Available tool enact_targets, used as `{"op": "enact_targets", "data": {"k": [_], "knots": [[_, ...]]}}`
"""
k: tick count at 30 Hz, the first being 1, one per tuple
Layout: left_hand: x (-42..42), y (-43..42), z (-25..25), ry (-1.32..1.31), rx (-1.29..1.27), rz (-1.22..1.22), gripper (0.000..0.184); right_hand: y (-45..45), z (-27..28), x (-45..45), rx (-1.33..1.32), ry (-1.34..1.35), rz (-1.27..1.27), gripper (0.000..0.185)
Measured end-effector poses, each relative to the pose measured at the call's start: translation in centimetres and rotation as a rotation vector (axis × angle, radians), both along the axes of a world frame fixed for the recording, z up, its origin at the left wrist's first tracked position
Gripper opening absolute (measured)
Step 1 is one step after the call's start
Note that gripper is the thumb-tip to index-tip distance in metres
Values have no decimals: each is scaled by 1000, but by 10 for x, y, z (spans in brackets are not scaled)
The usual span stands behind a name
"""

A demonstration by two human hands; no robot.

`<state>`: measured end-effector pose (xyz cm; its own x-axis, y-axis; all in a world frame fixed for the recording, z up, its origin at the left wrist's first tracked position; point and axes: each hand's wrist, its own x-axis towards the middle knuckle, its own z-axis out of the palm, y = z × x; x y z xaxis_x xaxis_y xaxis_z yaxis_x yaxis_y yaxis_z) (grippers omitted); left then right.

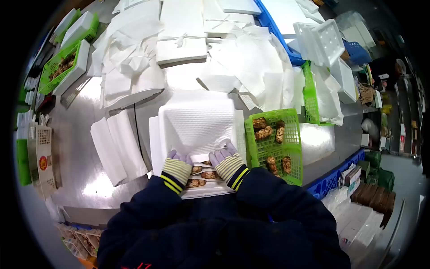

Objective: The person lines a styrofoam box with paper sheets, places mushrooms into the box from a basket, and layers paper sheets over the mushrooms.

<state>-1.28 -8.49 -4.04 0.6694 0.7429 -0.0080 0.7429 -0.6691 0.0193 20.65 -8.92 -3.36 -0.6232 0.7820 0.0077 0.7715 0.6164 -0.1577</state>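
Observation:
A white foam box (pixel 197 104) lined with textured white paper towel (pixel 201 127) is right in front of me. Several brown, speckled mushrooms (pixel 208 175) lie in its near part, with strips of white paper between them. My left hand (pixel 178 162), in a lavender glove with a striped cuff, has its fingers curled on the paper at the left of the mushrooms. On the right side, my right hand (pixel 225 157), gloved the same way, pinches the paper edge. Both sets of fingertips are partly hidden by the paper.
To the right stands a green basket (pixel 293 148) with several mushrooms (pixel 263 132). Folded paper towels (pixel 120 148) lie on the metal table (pixel 85 152) at left. Stacks of white paper (pixel 181 49) cover the back. Another green basket (pixel 42 80) with mushrooms is at far left.

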Motion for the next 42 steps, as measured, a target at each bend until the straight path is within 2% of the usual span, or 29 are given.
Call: {"op": "enact_targets", "data": {"k": [3,5,7,9,10,11,12,14,15,17,19,20,21,23,25,27,28,29,30,31,32,34,35,37,38,39,41,42], "knots": [[-7,1,9,-94,24,-55,19,3,3,4,-88,-74,-1,28],[-11,-3,-6,-108,45,-43,19,0,4,7,-4,15,38,29],[-13,-5,1,-109,-34,-21,24,-1,7,10,9,66,44,27],[-8,-4,23,-164,30,-9,25,20,38,26,-187,258,66,25],[-4,-4,33,-194,65,34,29,31,38,34,-217,149,-150,16],[-5,-8,40,-208,54,67,34,32,54,51,68,274,-286,8],[-10,-13,36,-222,43,71,34,36,47,76,6,219,-394,9],[-14,-19,29,-206,4,64,34,34,15,110,79,22,-532,19],[-12,-19,29,-174,-27,58,35,31,-6,122,193,5,-432,22],[-11,-15,42,-135,-126,81,37,28,-46,131,227,-214,-369,23],[-16,-13,36,-293,26,116,37,27,-55,130,155,-457,-356,24],[-18,-9,46,-322,6,156,38,38,-35,123,-204,-555,-435,29],[-25,-7,47,-358,27,180,41,44,-43,131,-139,-549,-418,21],[-35,-4,50,-415,51,258,40,44,-31,143,-73,-443,-536,19],[-43,-1,54,-430,106,263,39,45,22,137,50,-73,-666,28],[-39,6,57,-590,112,225,44,41,64,104,390,414,-671,38],[-32,8,60,-601,22,218,51,36,79,90,221,621,-675,45],[-17,12,63,-627,93,174,58,31,88,69,11,857,-685,43],[-2,12,70,-614,67,158,61,31,89,46,26,898,-564,42],[9,13,76,-602,44,143,63,26,84,25,-345,1133,-547,44],[17,15,78,-552,-1,130,63,21,66,16,-617,1038,-586,46],[16,18,60,-418,-39,106,61,13,48,-14,-1036,1358,-657,42],[6,19,45,-342,-25,68,60,15,41,-19,-1051,1334,-601,42],[-6,21,36,-254,-84,73,55,18,42,-10,-601,729,-454,41],[-9,20,27,-253,-89,74,55,18,34,-6,-336,653,-328,39],[-10,18,18,-191,-82,67,51,15,27,-6,-339,651,-329,39],[-10,18,9,-30,6,26,40,14,24,-7,-137,316,-182,33],[-9,18,8,-34,3,31,38,18,35,-7,-158,221,-92,31]]}}
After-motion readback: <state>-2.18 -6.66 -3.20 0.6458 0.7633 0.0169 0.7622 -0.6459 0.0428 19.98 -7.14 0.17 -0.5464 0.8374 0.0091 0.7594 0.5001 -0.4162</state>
